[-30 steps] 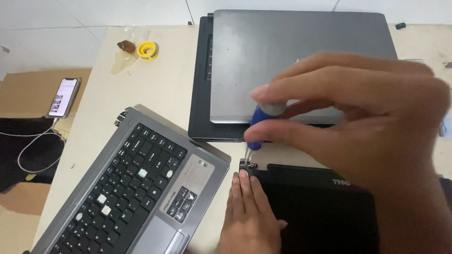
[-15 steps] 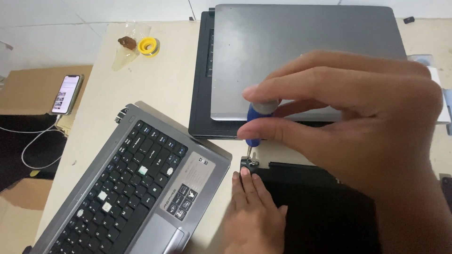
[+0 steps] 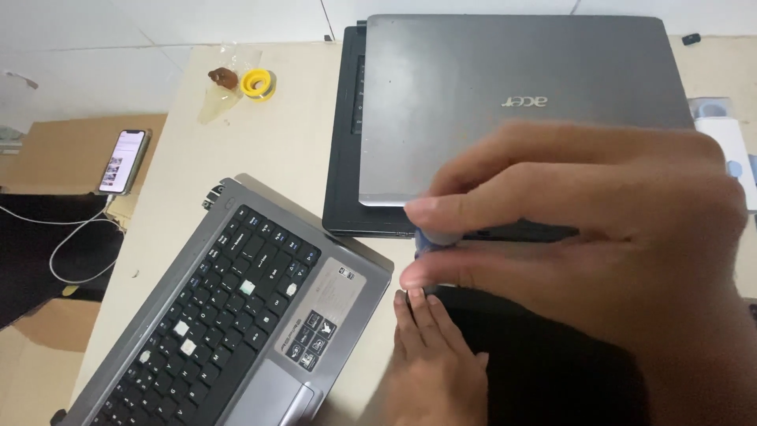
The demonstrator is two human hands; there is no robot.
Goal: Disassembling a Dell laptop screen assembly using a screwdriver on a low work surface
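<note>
Screwdriver (image 3: 438,237), blue-handled and mostly hidden, is pinched between thumb and fingers of the right hand (image 3: 599,237), above the corner of a black panel (image 3: 544,355) near the table's (image 3: 307,150) front edge. Left hand (image 3: 432,363) lies flat, fingers extended, pressing that corner. A grey keyboard base (image 3: 229,315) sits toward the left edge; stacked laptops (image 3: 505,102) lie at the back.

Upper right: closed laptop (image 3: 512,102) with brushed, matt grey metallic lid. Lower left: keyboard deck (image 3: 229,315) in satin silver plastic with matt black keys. Worktop (image 3: 284,142): smooth, pale, matt laminate. Left edge: brown cardboard (image 3: 71,150), dull and rough.
</note>
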